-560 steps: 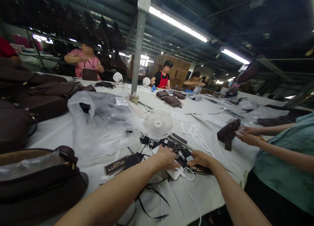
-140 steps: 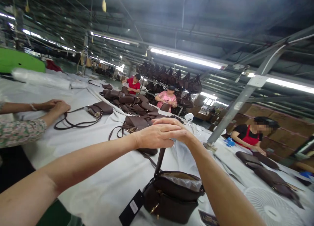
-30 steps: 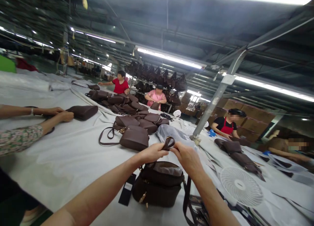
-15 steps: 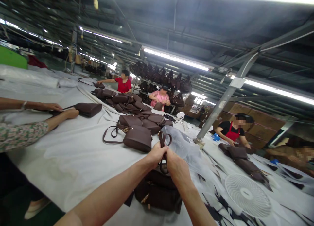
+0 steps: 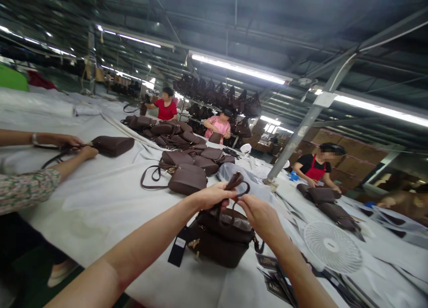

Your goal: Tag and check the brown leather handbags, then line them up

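A dark brown handbag [image 5: 220,245] stands on the white-covered table in front of me, its top open with pale lining or stuffing showing. My left hand [image 5: 217,195] is closed around the gathered, looped strap [image 5: 236,179] above the bag. To its right, my right hand [image 5: 259,210] pinches a loop of the same strap. A black hang tag [image 5: 177,250] lies at the bag's left side. Gold-coloured hardware [image 5: 194,244] shows on its front. Just beyond my left hand rests another brown bag [image 5: 187,179] with its strap spread leftward.
More brown bags [image 5: 167,132] are heaped farther back. A white fan [image 5: 332,247] and black printed tags [image 5: 276,283] lie to the right. At left, a co-worker's hands [image 5: 75,145] hold another bag's strap. Several people work around the table, and a metal post [image 5: 294,143] rises from it.
My hands have moved apart, the right one drawing a strap loop rightward. The bag's open top and hang tag now show more clearly. The co-worker's hands at left have shifted slightly.
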`<state>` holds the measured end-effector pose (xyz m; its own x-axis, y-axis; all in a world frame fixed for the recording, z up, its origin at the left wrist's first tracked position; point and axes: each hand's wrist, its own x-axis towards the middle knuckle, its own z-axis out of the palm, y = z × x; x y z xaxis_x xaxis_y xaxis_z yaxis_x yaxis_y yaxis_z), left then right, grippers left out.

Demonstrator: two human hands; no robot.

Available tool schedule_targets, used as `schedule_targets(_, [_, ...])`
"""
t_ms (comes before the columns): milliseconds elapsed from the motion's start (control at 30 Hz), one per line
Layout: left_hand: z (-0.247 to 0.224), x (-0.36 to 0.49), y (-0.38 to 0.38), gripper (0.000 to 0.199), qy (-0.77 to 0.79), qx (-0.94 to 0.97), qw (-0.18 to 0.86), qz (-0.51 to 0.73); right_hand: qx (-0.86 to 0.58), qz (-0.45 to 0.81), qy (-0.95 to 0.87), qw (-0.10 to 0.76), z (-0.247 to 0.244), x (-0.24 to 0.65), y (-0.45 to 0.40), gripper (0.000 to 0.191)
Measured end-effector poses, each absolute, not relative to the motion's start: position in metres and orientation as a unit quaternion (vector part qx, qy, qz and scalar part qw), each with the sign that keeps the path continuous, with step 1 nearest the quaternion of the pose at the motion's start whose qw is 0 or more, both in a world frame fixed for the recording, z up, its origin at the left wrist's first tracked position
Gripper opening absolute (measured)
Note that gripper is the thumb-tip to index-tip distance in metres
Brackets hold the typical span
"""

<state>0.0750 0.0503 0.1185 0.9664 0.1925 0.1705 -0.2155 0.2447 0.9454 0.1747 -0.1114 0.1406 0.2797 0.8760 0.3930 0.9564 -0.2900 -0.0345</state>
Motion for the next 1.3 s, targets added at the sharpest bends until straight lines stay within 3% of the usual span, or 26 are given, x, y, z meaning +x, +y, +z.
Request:
schedule_targets(100, [0.121,0.075,0.041,0.018,-0.024,0.680,0.729,0.078,-0.797,-0.164,-0.565,0.135,0.149,0.176,-0.098,0.024])
schedule_targets(300, [0.127,0.065,0.053,0.011,0.025,0.775,0.632,-0.009,-0.788,-0.057,-0.580,0.200,0.153,0.192,-0.109,0.020])
schedule_targets(433, [0.135,0.061,0.060,0.010,0.034,0.809,0.587,0.031,-0.784,-0.065,-0.581,0.206,0.156,0.217,-0.130,0.009])
schedule_targets(567, [0.138,0.054,0.074,0.013,0.055,0.830,0.548,0.091,-0.848,-0.092,-0.459,0.250,0.143,0.253,-0.166,0.006])
schedule_targets(700, [0.132,0.052,0.081,0.018,0.066,0.791,0.603,0.082,-0.867,0.007,-0.404,0.292,0.119,0.270,-0.187,0.024])
schedule_targets(933, [0.133,0.057,0.079,0.036,0.053,0.608,0.789,0.063,-0.827,0.137,-0.396,0.374,0.108,0.277,-0.188,0.030])
schedule_targets(1067, [0.134,0.056,0.083,0.033,0.052,0.620,0.782,0.041,-0.852,0.179,-0.353,0.343,0.087,0.295,-0.211,0.032])
schedule_targets(1200, [0.134,0.054,0.084,0.031,0.059,0.638,0.767,0.030,-0.913,0.177,-0.277,0.240,0.043,0.314,-0.250,0.016])
schedule_targets(1300, [0.135,0.052,0.084,0.027,0.059,0.634,0.771,0.016,-0.945,0.151,-0.241,0.161,0.011,0.321,-0.274,0.016])
